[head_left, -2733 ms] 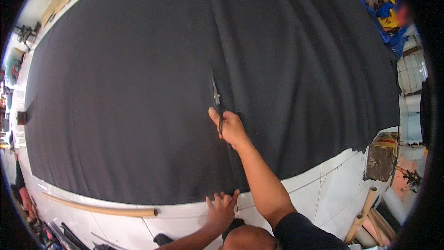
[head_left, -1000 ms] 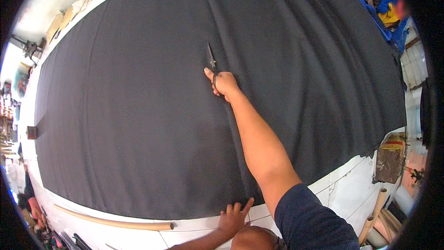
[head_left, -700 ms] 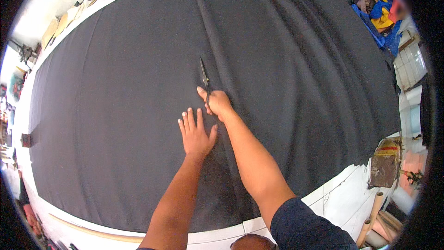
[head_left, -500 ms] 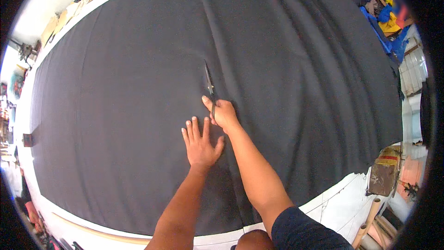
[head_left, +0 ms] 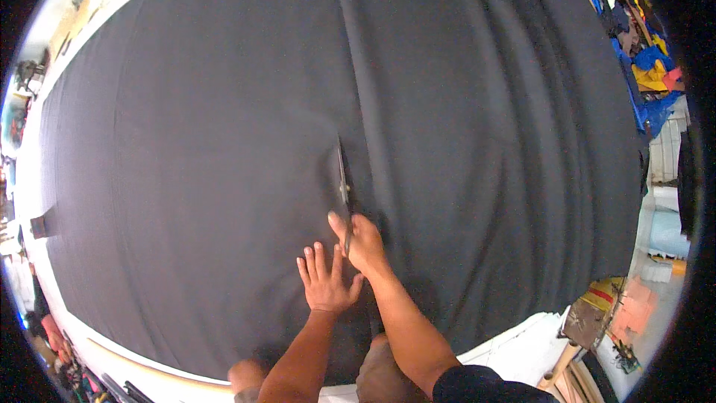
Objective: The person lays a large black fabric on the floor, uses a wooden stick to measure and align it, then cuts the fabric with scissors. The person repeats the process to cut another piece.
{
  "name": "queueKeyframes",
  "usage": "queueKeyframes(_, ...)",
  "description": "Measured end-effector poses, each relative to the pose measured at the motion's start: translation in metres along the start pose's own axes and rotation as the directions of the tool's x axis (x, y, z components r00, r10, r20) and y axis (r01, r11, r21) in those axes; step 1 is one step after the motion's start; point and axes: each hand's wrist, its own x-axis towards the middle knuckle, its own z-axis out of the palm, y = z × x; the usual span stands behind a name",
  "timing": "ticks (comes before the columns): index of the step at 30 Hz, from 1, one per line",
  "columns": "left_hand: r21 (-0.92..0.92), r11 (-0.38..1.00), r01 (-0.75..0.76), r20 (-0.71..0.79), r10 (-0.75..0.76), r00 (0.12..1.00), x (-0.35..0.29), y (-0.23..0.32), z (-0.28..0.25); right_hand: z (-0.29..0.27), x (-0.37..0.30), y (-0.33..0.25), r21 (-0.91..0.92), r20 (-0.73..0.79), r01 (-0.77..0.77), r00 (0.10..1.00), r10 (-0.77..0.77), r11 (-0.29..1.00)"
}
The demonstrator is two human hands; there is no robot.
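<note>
A wide sheet of dark grey-black fabric is spread over the white table, flat on the left and rippled in long folds on the right. My right hand grips the handles of a pair of scissors, whose blades point away from me along the cloth beside a long crease. How far the blades are parted is hard to tell. Just left of it, my left hand lies flat on the fabric with fingers spread. Its thumb comes close to my right wrist.
A small dark block sits at the fabric's left edge. Along the near edge lies a long wooden strip. Colourful cloth scraps are heaped at the far right. Cardboard tubes and a brown package stand at the lower right.
Both hands and the scissors appear lower in the picture, partly because the view has shifted. My knees now show at the near edge. The left hand stays flat beside the right.
</note>
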Motion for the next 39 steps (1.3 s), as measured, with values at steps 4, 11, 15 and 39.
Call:
queueKeyframes(4, -0.004, 1.000, 0.017, 0.057, -0.017, 0.998, -0.001, -0.005, 0.001, -0.001, 0.022, -0.019, -0.069, -0.018, -0.015, 1.000, 0.014, 0.997)
queueKeyframes(11, 0.025, 1.000, 0.012, 0.071, -0.014, 0.997, 0.000, -0.004, -0.001, 0.006, 0.059, -0.040, -0.135, -0.056, 0.074, 0.995, -0.083, 0.988)
queueKeyframes(15, 0.026, 1.000, 0.005, 0.080, -0.007, 0.997, 0.000, -0.004, 0.001, 0.009, 0.064, -0.029, -0.068, -0.046, 0.039, 0.998, -0.042, 0.997)
queueKeyframes(39, 0.005, 1.000, 0.028, 0.065, -0.028, 0.997, -0.002, -0.004, 0.002, 0.006, 0.102, -0.086, -0.052, 0.033, 0.040, 0.999, -0.038, 0.998)
